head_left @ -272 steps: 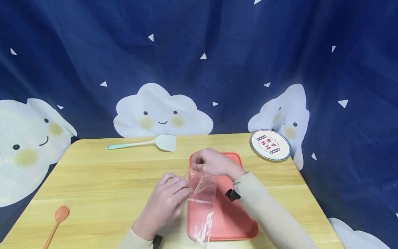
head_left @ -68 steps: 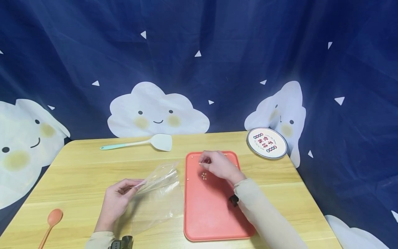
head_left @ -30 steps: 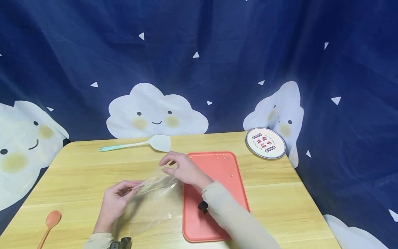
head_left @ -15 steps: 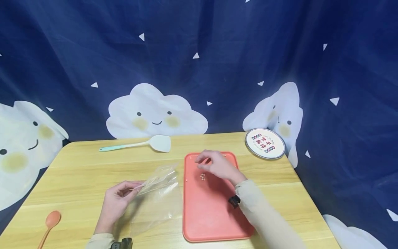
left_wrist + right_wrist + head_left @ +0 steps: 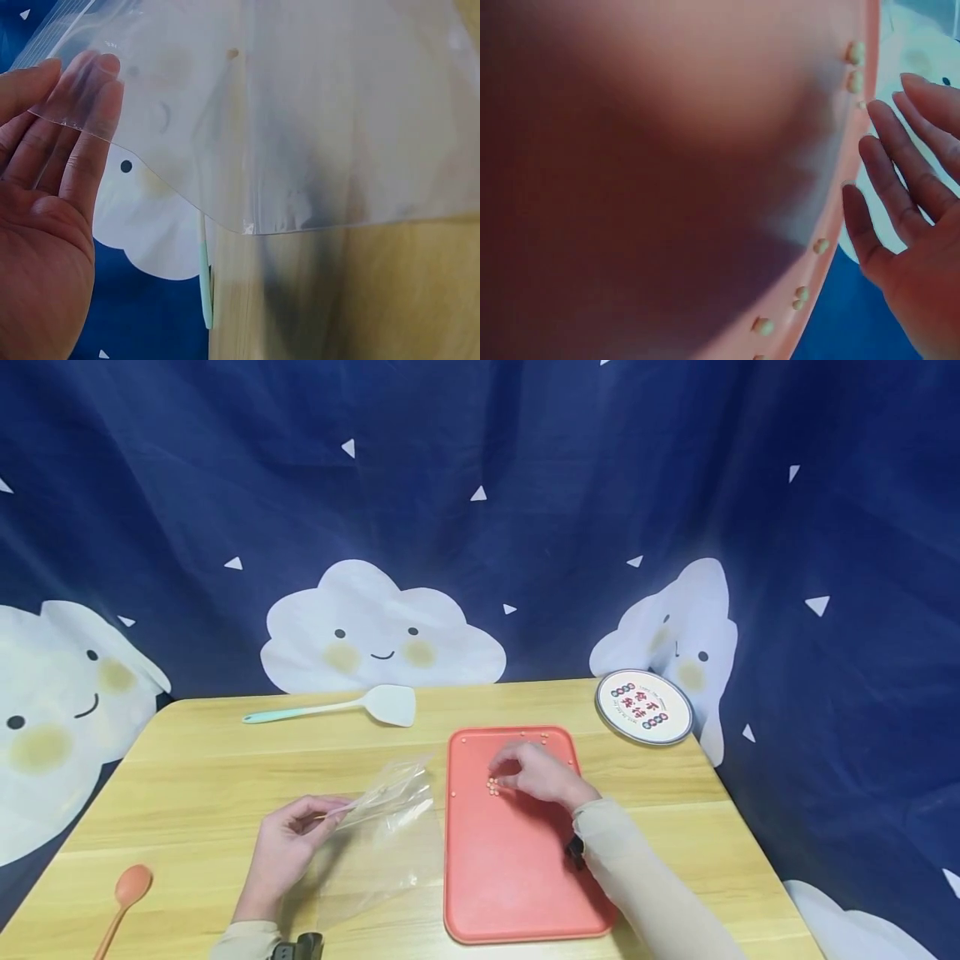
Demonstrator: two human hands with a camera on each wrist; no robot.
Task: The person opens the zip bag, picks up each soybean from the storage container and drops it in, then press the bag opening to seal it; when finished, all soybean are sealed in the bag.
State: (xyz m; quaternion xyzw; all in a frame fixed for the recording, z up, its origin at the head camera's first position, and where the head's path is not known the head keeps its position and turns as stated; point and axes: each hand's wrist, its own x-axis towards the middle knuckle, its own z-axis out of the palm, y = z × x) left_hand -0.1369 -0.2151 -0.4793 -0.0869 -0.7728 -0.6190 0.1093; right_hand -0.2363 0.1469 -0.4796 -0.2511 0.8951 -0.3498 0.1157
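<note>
While our left hand [image 5: 285,847] pinched the clear plastic bag [image 5: 390,868] by its edge, just left of the red tray [image 5: 517,881], we had our right hand [image 5: 538,772] over the tray, fingertips right by a little cluster of pale round bits [image 5: 492,791]. Honestly, we couldn't tell if it was gripping one. More bits sat around the tray's edges, and our spatula [image 5: 390,704] lay farther back.

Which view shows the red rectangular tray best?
The head view: most of the red rectangular tray shows, despite the right hand and beige sleeve over it. The right wrist view gives only a shadowed, curved-edged part; the left wrist view shows none.
</note>
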